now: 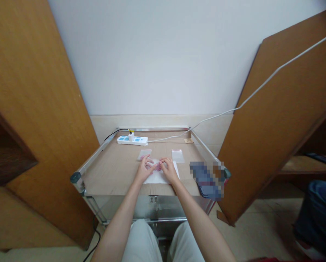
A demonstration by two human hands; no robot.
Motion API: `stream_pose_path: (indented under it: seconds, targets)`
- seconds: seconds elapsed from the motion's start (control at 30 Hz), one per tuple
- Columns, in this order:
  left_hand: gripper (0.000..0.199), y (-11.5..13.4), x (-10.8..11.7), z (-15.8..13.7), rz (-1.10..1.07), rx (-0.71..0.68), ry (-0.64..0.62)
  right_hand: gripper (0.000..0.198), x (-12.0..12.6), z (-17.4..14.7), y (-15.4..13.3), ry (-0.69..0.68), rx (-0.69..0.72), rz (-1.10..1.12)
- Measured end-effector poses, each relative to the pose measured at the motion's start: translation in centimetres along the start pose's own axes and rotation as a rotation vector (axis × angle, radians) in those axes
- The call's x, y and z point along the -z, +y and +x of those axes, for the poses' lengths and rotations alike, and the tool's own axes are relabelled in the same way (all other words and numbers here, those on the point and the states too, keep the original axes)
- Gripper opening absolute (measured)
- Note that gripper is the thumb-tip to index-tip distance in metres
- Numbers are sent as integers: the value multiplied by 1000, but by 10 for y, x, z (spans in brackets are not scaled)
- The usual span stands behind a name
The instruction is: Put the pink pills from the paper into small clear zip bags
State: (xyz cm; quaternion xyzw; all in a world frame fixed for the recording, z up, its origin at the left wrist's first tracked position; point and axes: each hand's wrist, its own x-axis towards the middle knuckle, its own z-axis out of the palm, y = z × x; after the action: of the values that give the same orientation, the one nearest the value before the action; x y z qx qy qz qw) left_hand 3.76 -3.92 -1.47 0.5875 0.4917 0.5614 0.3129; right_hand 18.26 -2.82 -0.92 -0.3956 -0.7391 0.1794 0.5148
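Observation:
At the front middle of the brown-covered tabletop, a small clear plastic bag (157, 167) with pinkish-red contents lies between my hands. My left hand (145, 170) curves in from the left, its thumb and fingers closed on the bag's near left side. From the right, my right hand (168, 171) pinches the bag's edge between thumb and fingertips. What exactly is inside is too small to make out. A white sheet (157, 178) lies under both hands. Just beyond my left fingertips is another clear bag (144, 153) with some pink in it.
A flat clear packet (177, 156) lies beyond my right hand. Further back are a white power strip (132, 140) with a plug and a small tan tag (188, 141). A blurred dark item (206, 181) rests at right. Wooden panels flank the metal-framed table; another person's leg (317, 214) shows at right.

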Motion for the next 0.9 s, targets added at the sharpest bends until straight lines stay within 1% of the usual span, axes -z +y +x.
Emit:
stream_pose_path:
  seconds: [0.13, 0.2, 0.3, 0.63, 0.8, 0.9]
  targets:
    - [48, 0, 4, 2, -184, 144, -5, 18, -1, 0, 1, 16, -19, -2]
    - [43, 3, 6, 0, -225, 198, -33, 18, -2, 0, 3, 19, -23, -3]
    - [40, 6, 8, -2, -259, 248, -53, 17, -3, -1, 5, 40, -29, 3]
    - [35, 5, 8, -3, -269, 259, -77, 19, -2, -1, 7, 90, -61, 11]
    - [36, 8, 8, -4, -250, 251, -135, 17, -1, -2, 4, 77, -37, 32]
    - [35, 7, 8, -4, -258, 236, -113, 17, -1, -2, 3, 60, -32, 45]
